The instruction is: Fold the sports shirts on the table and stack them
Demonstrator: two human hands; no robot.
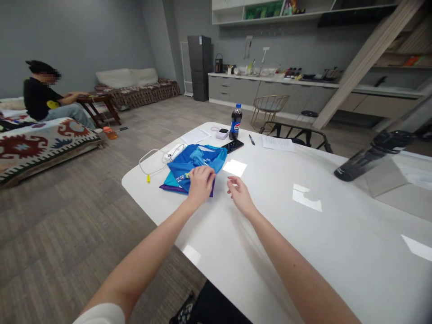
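Blue cloth: a crumpled blue cloth [180,164], purple and light-blue edges showing beneath, lies near the rounded left end of the white table [276,216] (one piece or several, I can't tell from here)
Left hand: the left hand [201,183] rests on the cloth's near right edge, fingers curled down; whether they pinch a fold is hidden from me
Right hand: the right hand [240,193] hangs just right of the cloth, apart from it, fingers loosely bent with a small gap and nothing visible between them
Step in hand: I'd judge it as handling the cloth at its edge, one hand on it and the other free
Next move calls for: to my eye, a sure hold on the near edge, and care around what sits close by
Close by: the phone [233,146] just past the far edge, the cola bottle [235,123] upright behind, the white cable [145,162] to the left
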